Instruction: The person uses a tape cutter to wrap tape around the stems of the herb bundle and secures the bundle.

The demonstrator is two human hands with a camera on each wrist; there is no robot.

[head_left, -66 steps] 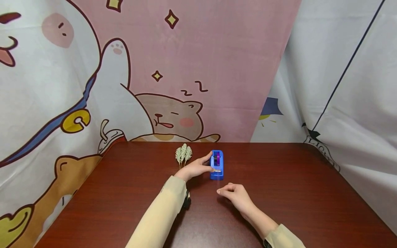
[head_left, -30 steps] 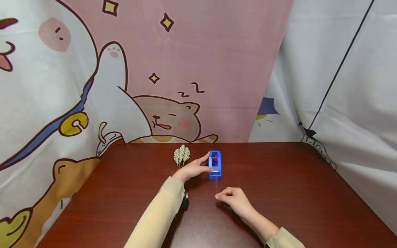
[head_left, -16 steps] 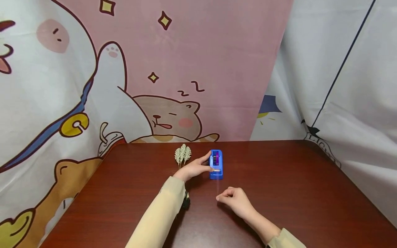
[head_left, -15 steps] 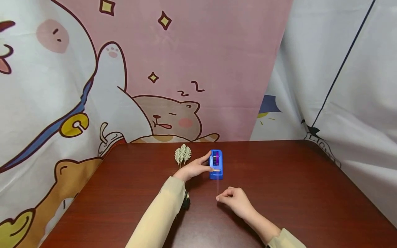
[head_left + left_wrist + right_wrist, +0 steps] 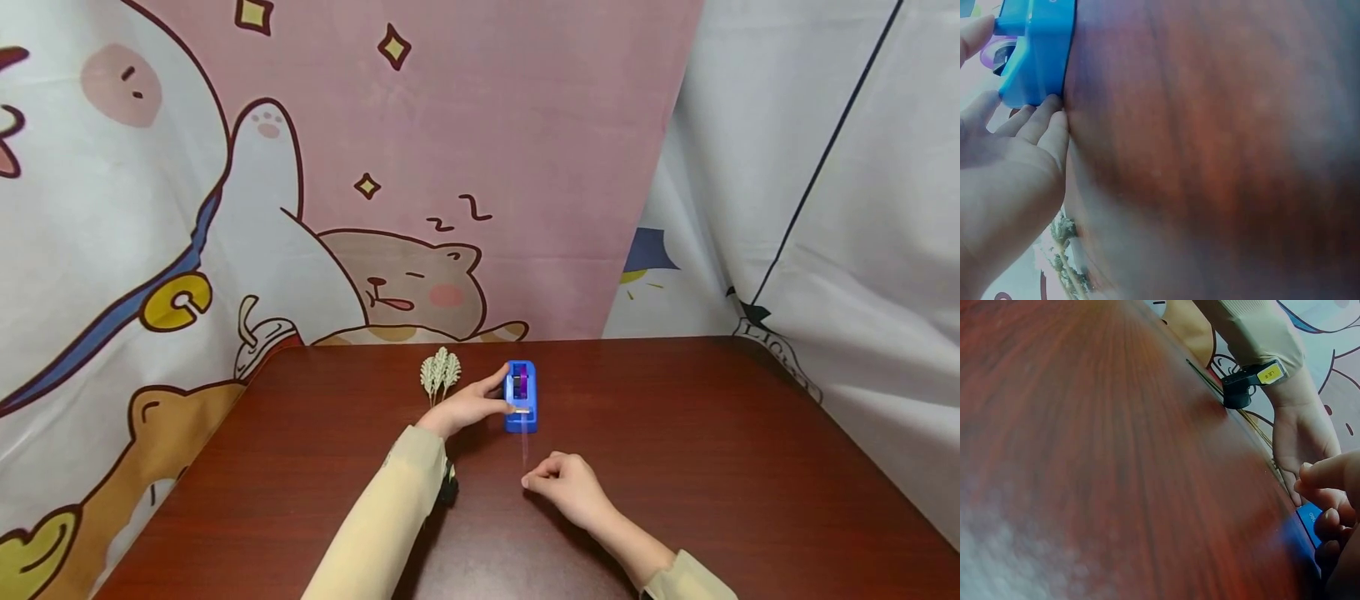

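A blue tape dispenser with a purple-cored roll stands towards the back of the table. My left hand grips it from the left side, thumb near the cutter end. In the left wrist view, those fingers lie along the blue wall of the dispenser. A strip of clear tape stretches from the dispenser towards me. At its near end my right hand pinches it between thumb and forefinger. In the right wrist view, the right hand partly hides the dispenser's corner.
A bunch of pale dried-looking flower sprigs lies left of the dispenser, its stems passing under the left forearm. The dark wooden table ends at a cartoon-printed cloth behind. A black wrist device sits on the left wrist.
The right hand has drawn slightly towards me, and the tape strip between it and the dispenser has grown longer. The left hand stays on the dispenser.
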